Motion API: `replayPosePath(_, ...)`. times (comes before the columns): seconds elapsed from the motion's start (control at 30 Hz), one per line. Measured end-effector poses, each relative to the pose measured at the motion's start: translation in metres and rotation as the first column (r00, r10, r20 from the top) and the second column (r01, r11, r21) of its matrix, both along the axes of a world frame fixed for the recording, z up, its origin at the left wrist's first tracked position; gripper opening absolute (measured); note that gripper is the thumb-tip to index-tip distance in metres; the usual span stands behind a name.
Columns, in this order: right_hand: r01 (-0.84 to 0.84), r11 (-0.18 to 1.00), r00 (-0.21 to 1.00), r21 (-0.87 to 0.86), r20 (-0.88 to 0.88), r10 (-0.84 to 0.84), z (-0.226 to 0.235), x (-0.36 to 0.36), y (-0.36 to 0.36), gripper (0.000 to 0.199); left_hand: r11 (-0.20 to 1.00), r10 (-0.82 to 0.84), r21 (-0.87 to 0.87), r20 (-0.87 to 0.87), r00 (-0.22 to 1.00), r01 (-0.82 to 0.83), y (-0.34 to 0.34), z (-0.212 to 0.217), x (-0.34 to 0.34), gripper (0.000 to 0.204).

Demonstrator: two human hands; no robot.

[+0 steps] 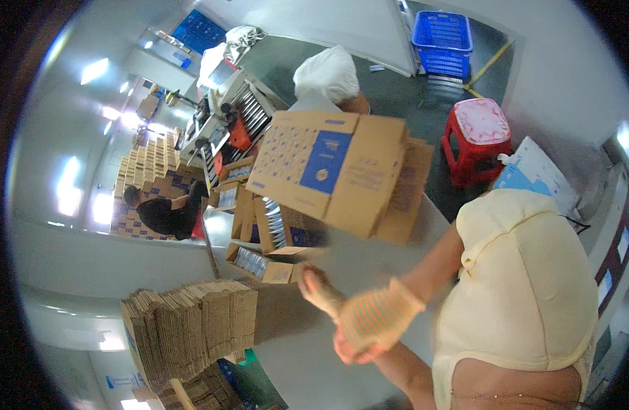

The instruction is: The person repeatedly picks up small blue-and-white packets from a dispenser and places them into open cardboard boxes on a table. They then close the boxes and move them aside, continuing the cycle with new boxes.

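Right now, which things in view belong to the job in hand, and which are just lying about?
Likely the job's, being nearest the hands:
- table
- filled cartons
- flat cartons
- cardboard stack

Seemingly just about, on the floor:
- red stool
- blue basket

Upper right of the frame, a blue basket point(444, 63) is sitting on the floor point(400, 94); below it a red stool point(477, 131) is standing, while a dark-clothed person point(163, 217) is leaning at left.

Matt cardboard cartons point(314, 167), glossy plastic stool point(477, 142)
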State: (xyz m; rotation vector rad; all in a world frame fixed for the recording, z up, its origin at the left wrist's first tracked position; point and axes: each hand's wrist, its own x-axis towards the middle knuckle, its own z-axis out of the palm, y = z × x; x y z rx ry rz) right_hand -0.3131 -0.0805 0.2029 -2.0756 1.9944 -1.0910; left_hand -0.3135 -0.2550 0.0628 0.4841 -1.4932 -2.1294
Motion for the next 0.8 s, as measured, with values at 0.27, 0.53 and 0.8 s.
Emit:
replayPosePath(0.27,0.907,0.267,0.354,0.327,-0.244,-0.903,0.053,-0.175,0.126,0.050,0.865,0.011,-0.466,0.386,0.922,0.185,0.115,0.169,-0.053,0.052)
replayPosePath(0.53,0.900,0.411,0.435,0.149,-0.222,-0.873,0.047,-0.160,0.156,0.060,0.716,0.355,-0.698,0.373,0.857,0.007,0.162,0.156,-0.066,0.065)
replayPosePath(0.8,0.702,0.684,0.616,-0.198,-0.312,-0.723,0.034,-0.083,0.092,0.077,0.728,0.677,-0.097,-0.052,0.734,-0.679,0.174,0.152,0.062,0.056)
